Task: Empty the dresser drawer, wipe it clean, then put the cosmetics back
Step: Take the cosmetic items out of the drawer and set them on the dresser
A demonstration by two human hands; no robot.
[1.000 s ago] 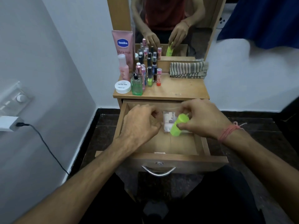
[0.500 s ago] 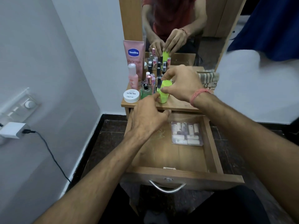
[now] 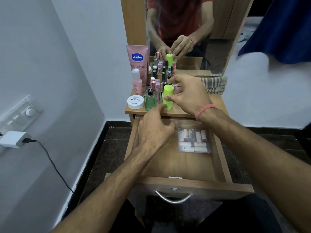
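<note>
The right hand (image 3: 186,93) is over the dresser surface (image 3: 213,103), with its fingers spread loosely around the green bottle (image 3: 168,97). The thumb touches the side of the bottle, but the other fingers look parted from it, so I cannot tell if the hand grips the bottle or lets it go. The bottle stands upright at the front of the crowd of cosmetics (image 3: 157,84), just beside a clear green perfume bottle (image 3: 149,101). The left hand (image 3: 155,130) is empty and half curled. It hovers over the back edge of the open drawer (image 3: 220,155), with its fingertips just under the green bottle.

One thing remains in the drawer: a clear pouch of small tubes (image 3: 193,140). It lies flat at the back right, and the tubes inside it point in mixed directions. It is just to the right of the left hand and below the right wrist. In my judgement the left hand is nearer, so it could take the pouch next.
</note>
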